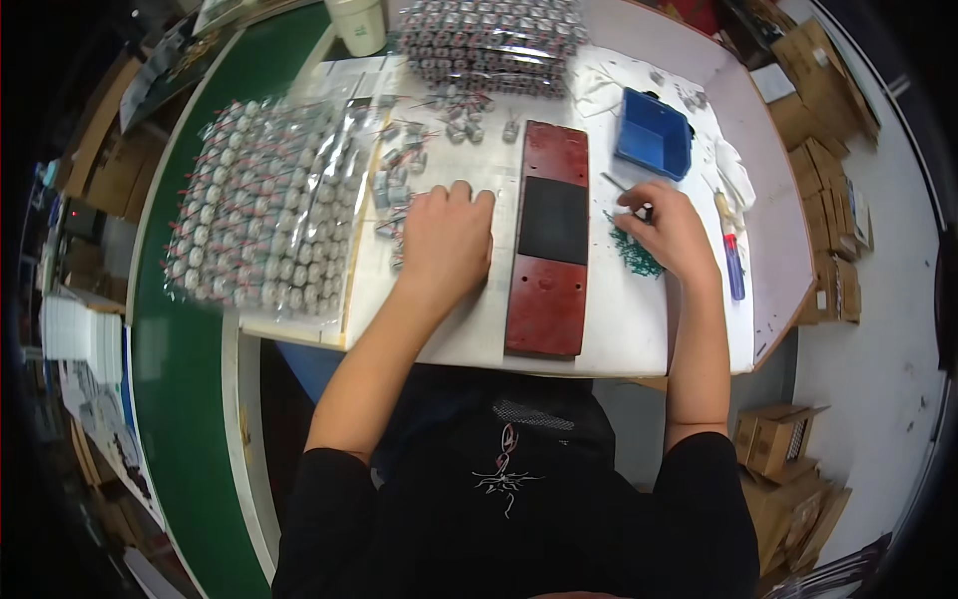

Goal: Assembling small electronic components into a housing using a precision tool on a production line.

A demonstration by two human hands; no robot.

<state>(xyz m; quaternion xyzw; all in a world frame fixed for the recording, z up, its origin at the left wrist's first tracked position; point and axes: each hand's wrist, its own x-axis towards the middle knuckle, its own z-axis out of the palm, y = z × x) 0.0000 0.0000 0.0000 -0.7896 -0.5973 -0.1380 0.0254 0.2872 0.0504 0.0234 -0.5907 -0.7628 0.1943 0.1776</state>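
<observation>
My left hand [446,240] lies palm down on the white table [619,319], fingers together, over small grey motors with red wires [391,190]; whether it grips one is hidden. My right hand [671,228] is curled beside a pile of tiny green parts [635,256], fingertips pinched on something small and dark. Between the hands lies a long dark red board [548,290] with a black pad [554,220] in its middle.
A clear bag of motors [261,205] covers the left of the table, another bag [489,45] the back. A blue bin [654,132] stands at the back right, a white cup [357,25] at the back, a blue-red pen [733,262] at the right. Cardboard boxes [828,120] line the floor.
</observation>
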